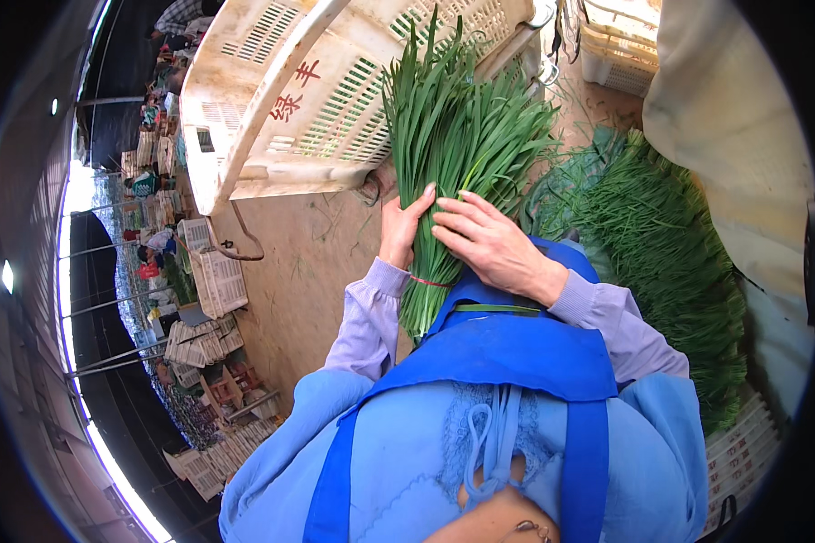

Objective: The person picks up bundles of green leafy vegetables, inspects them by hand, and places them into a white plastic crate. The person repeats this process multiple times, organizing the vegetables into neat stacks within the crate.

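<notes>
A large bundle of long, flat green leaves [448, 129], like garlic chives, lies across my lap with its tips pointing away from me. A thin red band [431, 281] goes round its lower part, near the paler stems. My left hand [407, 227] grips the bundle's left side above the band, thumb on top; its other fingers are mostly hidden. My right hand [492, 241] rests on the bundle's right side, fingers slightly spread over the leaves. A single green leaf [496, 309] lies on my blue apron [509, 346] below my right wrist.
A white plastic crate [251, 136] stands tilted beyond the bundle, beside a curved metal hook [248, 237]. A big heap of the same greens [659, 271] lies at my right. More crates [618, 61] stand at the upper right. Stacked crates and people are farther off at left.
</notes>
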The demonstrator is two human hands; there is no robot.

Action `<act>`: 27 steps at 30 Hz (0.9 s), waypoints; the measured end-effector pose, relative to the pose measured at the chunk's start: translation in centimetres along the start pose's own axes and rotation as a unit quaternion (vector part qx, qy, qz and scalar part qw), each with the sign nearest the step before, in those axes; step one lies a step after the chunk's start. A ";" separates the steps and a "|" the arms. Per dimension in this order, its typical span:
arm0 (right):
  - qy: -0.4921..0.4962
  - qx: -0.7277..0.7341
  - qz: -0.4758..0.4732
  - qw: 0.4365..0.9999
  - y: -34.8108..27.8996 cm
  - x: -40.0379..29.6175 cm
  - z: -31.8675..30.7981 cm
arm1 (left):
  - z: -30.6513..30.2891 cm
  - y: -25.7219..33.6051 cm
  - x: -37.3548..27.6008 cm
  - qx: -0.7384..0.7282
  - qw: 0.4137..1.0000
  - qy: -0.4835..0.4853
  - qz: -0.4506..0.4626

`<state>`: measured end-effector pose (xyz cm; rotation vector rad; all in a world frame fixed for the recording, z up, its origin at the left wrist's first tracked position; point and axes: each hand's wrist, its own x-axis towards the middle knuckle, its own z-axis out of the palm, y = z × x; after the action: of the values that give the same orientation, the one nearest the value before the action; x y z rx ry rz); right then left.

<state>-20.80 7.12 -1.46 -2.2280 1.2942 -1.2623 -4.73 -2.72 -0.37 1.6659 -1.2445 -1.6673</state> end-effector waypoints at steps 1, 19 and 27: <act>-0.050 -0.024 -0.010 0.998 0.0 -0.3 1.0 | 0.1 0.2 0.2 -0.004 1.000 0.003 -0.003; 0.117 0.099 0.260 0.953 0.9 -1.8 1.2 | 0.0 -0.3 1.1 -0.034 0.999 0.028 -0.017; 0.115 -0.095 0.281 0.948 1.6 0.1 0.4 | 1.1 0.2 0.6 0.001 1.000 0.023 -0.006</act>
<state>-21.36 6.12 -2.61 -1.6486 2.0282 -1.2255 -5.93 -2.98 -0.66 1.7059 -1.2163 -1.6252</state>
